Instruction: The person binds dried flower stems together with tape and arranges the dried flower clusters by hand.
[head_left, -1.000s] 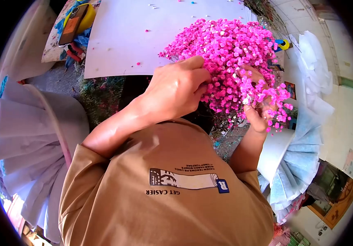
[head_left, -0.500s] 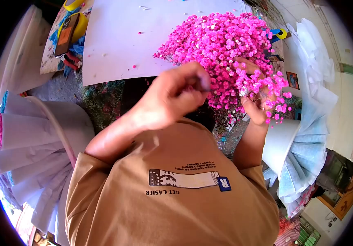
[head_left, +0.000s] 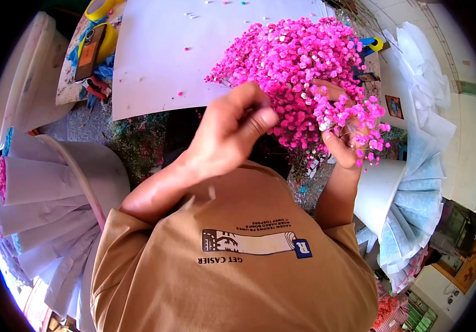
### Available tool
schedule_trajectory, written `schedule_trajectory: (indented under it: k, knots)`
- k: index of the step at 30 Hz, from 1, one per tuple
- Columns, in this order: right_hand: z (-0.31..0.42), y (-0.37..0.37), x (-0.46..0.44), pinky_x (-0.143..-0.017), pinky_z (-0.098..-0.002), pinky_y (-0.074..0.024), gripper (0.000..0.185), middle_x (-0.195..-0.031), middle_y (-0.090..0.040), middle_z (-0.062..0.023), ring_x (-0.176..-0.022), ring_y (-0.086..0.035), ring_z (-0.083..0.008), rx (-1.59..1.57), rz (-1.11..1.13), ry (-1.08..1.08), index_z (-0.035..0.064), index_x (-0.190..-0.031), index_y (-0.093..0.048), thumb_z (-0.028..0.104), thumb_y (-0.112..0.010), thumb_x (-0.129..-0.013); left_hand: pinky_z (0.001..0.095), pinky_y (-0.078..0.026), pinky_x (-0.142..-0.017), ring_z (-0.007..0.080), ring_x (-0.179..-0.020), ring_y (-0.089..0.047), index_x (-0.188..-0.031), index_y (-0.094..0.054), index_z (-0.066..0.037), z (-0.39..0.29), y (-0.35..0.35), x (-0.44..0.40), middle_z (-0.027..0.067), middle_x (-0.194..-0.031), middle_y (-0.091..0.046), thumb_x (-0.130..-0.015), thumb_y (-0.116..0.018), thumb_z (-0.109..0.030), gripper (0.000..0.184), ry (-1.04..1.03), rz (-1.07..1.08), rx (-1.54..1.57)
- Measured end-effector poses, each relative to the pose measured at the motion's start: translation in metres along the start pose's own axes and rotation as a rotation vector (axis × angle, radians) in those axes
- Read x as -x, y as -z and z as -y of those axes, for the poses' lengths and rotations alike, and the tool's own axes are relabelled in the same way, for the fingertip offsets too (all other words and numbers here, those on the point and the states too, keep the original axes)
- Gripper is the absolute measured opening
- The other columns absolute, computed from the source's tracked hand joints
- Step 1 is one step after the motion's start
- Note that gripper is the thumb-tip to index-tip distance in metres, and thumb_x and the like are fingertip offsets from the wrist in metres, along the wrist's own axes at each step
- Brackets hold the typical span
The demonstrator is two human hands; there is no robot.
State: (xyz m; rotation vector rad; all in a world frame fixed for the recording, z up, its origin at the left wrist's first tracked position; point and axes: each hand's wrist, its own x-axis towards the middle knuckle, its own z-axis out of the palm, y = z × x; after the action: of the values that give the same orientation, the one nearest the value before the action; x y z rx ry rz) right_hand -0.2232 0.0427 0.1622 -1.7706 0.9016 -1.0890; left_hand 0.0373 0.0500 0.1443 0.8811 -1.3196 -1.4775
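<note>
L hand (head_left: 228, 128) is drawn back — fingers curled, pinch can't be told | pink flowers (head_left: 299, 61) now clamped by R hand (head_left: 346, 146) fingers — only

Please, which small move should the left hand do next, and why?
Perhaps the left hand should pinch gently at the left side of the flowers: it is curled close to that side, while the right hand holds them.
</note>
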Motion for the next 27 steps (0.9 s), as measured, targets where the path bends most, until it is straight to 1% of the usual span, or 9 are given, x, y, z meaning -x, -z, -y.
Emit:
schedule_trajectory:
  k: [2,5,7,10,12,18,21,24,27]
  knots:
    - [0.003,-0.003,0.004,-0.097,-0.0317,-0.0478,0.059,-0.137,-0.060,-0.0146,-0.120,-0.059,-0.0215,-0.039,-0.050,-0.097,-0.0034,-0.134,-0.058,0.003,-0.066,-0.076,0.0257,-0.040,-0.064,0.0075,-0.072,-0.043,-0.094,-0.059,-0.002,-0.010,0.019,-0.008,-0.0053,-0.080,-0.051,-0.107,-0.056,-0.020,0.023,0.194,0.139,0.339]
    - [0.000,-0.001,0.001,-0.100,-0.0336,-0.0469,0.058,-0.136,-0.060,-0.0162,-0.121,-0.059,-0.0234,-0.053,-0.012,-0.077,-0.0045,-0.133,-0.058,0.004,-0.066,-0.076,0.0231,-0.037,-0.059,0.0052,-0.066,-0.046,-0.105,-0.066,-0.004,-0.014,0.014,-0.016,-0.0018,-0.082,-0.058,-0.103,-0.061,-0.023,0.020,0.183,0.106,0.228]
    - [0.004,-0.002,0.000,-0.102,-0.0344,-0.0461,0.058,-0.136,-0.060,-0.0168,-0.122,-0.059,-0.0242,-0.050,-0.007,-0.078,-0.0050,-0.133,-0.058,0.003,-0.066,-0.076,0.0316,-0.049,-0.062,0.0162,-0.068,-0.060,-0.107,-0.069,-0.001,-0.006,0.007,-0.022,0.0065,-0.083,-0.064,-0.095,-0.069,-0.013,0.017,-0.116,0.031,-0.378]
    - [0.004,0.000,-0.003,-0.106,-0.0360,-0.0438,0.059,-0.135,-0.060,-0.0179,-0.125,-0.057,-0.0261,-0.041,0.022,-0.051,-0.0061,-0.133,-0.057,0.002,-0.067,-0.076,0.0447,-0.053,-0.062,0.0365,-0.077,-0.069,-0.095,-0.071,-0.003,0.002,0.002,-0.028,0.0149,-0.088,-0.066,-0.085,-0.071,-0.010,0.012,-0.352,-0.086,-0.672]
    - [0.000,0.000,0.000,-0.106,-0.0359,-0.0437,0.060,-0.135,-0.060,-0.0178,-0.126,-0.057,-0.0262,-0.037,0.005,-0.048,-0.0063,-0.134,-0.056,0.002,-0.067,-0.076,0.0461,-0.054,-0.063,0.0393,-0.078,-0.067,-0.095,-0.070,-0.004,0.005,-0.001,-0.028,0.0126,-0.088,-0.067,-0.084,-0.070,-0.009,0.012,-0.375,-0.110,-0.720]
    - [0.002,0.002,0.002,-0.105,-0.0342,-0.0440,0.060,-0.139,-0.058,-0.0167,-0.125,-0.057,-0.0239,-0.034,-0.021,-0.108,-0.0037,-0.135,-0.057,0.004,-0.068,-0.076,0.0469,-0.053,-0.063,0.0368,-0.077,-0.066,-0.089,-0.067,-0.007,0.014,-0.004,-0.033,0.0129,-0.088,-0.065,-0.081,-0.070,-0.008,0.009,-0.396,-0.102,-0.879]
    - [0.008,0.001,0.001,-0.105,-0.0341,-0.0441,0.060,-0.140,-0.058,-0.0166,-0.126,-0.057,-0.0238,-0.039,-0.032,-0.121,-0.0035,-0.135,-0.057,0.006,-0.070,-0.077,0.0398,-0.050,-0.059,0.0278,-0.069,-0.064,-0.088,-0.065,-0.005,0.011,0.001,-0.037,0.0077,-0.081,-0.062,-0.088,-0.068,-0.009,0.005,-0.488,-0.140,-0.568]
    - [0.001,0.003,0.003,-0.106,-0.0348,-0.0442,0.060,-0.140,-0.058,-0.0170,-0.127,-0.057,-0.0252,-0.078,-0.028,-0.109,-0.0037,-0.135,-0.057,0.007,-0.070,-0.077,0.0249,-0.042,-0.059,0.0067,-0.068,-0.051,-0.106,-0.061,-0.002,-0.004,0.024,-0.041,0.0001,-0.082,-0.057,-0.101,-0.058,-0.013,0.013,0.200,0.106,0.488]
    - [0.003,0.004,0.001,-0.106,-0.0376,-0.0437,0.061,-0.139,-0.058,-0.0200,-0.127,-0.057,-0.0279,-0.064,0.007,-0.073,-0.0066,-0.136,-0.055,0.006,-0.068,-0.078,0.0275,-0.047,-0.062,0.0087,-0.070,-0.056,-0.107,-0.066,0.001,-0.010,0.014,-0.047,0.0020,-0.082,-0.063,-0.098,-0.065,-0.012,0.016,0.115,0.090,0.032]
